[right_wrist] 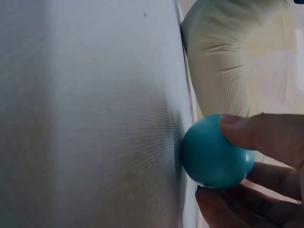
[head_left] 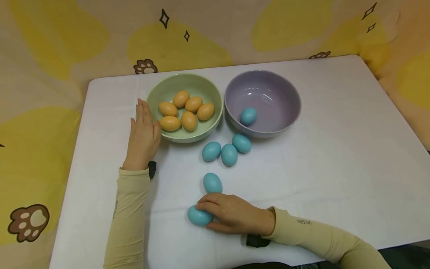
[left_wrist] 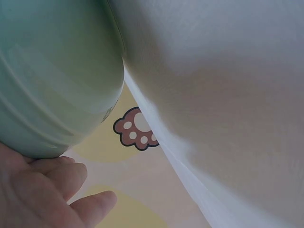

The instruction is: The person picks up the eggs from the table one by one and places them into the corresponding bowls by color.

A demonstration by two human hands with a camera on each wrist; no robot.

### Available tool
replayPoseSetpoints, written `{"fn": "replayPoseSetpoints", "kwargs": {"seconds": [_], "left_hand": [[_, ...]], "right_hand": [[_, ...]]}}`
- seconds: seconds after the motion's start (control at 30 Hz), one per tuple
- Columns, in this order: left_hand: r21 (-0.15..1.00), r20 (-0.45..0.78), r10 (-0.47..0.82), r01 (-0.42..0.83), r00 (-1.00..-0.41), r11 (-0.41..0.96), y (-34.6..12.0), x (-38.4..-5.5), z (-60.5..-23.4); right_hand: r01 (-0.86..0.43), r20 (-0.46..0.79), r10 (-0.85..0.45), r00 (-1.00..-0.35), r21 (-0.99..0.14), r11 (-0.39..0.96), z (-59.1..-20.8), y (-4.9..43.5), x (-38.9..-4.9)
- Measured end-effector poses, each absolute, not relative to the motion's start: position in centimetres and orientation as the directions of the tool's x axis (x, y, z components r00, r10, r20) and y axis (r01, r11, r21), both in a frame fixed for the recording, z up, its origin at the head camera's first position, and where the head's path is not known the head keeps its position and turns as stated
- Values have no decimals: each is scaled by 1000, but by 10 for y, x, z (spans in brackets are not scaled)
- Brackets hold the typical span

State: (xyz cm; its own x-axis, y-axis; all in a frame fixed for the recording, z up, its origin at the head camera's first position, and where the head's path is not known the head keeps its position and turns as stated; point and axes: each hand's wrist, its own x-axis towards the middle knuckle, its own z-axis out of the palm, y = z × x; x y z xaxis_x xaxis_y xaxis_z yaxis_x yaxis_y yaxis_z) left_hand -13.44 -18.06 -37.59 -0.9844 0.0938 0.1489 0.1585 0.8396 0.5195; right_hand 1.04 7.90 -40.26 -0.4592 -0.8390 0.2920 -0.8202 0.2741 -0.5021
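My right hand (head_left: 235, 216) pinches a blue egg (head_left: 199, 216) near the table's front edge. In the right wrist view the thumb and fingers lie on opposite sides of this egg (right_wrist: 213, 154), which touches the white cloth. Just beyond that hand lies another blue egg (head_left: 212, 182). With fingers straight, my left hand (head_left: 142, 140) rests against the left side of the green bowl (head_left: 201, 84). Several orange eggs (head_left: 189, 120) lie inside that bowl. The left wrist view shows the fingers touching the bowl's outer wall (left_wrist: 57, 71).
A purple bowl (head_left: 282, 101) stands right of the green one, with one blue egg (head_left: 248, 116) in it. In front of the bowls, three blue eggs (head_left: 229, 154) sit close together. The white-covered table (head_left: 336, 149) meets a patterned yellow cloth (head_left: 208, 45) at the back.
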Motion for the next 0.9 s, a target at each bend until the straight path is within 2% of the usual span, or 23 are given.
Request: {"fn": "replayPoseSetpoints", "kwargs": {"seconds": [0.43, 0.57, 0.77, 0.9], "left_hand": [[520, 158, 89, 159, -984, 840, -181, -134, -377], [522, 158, 87, 158, -984, 838, -182, -134, -377], [527, 153, 86, 155, -984, 836, -182, -135, -377], [525, 155, 90, 159, -984, 836, -181, -135, -376]], "right_hand": [[-821, 372, -836, -404, -550, 152, -403, 81, 7], [-762, 373, -827, -420, -641, 98, -400, 82, 4], [-559, 356, -801, -480, -828, -33, -393, 85, -2], [-498, 350, -779, -520, -865, -56, -390, 88, -7]]}}
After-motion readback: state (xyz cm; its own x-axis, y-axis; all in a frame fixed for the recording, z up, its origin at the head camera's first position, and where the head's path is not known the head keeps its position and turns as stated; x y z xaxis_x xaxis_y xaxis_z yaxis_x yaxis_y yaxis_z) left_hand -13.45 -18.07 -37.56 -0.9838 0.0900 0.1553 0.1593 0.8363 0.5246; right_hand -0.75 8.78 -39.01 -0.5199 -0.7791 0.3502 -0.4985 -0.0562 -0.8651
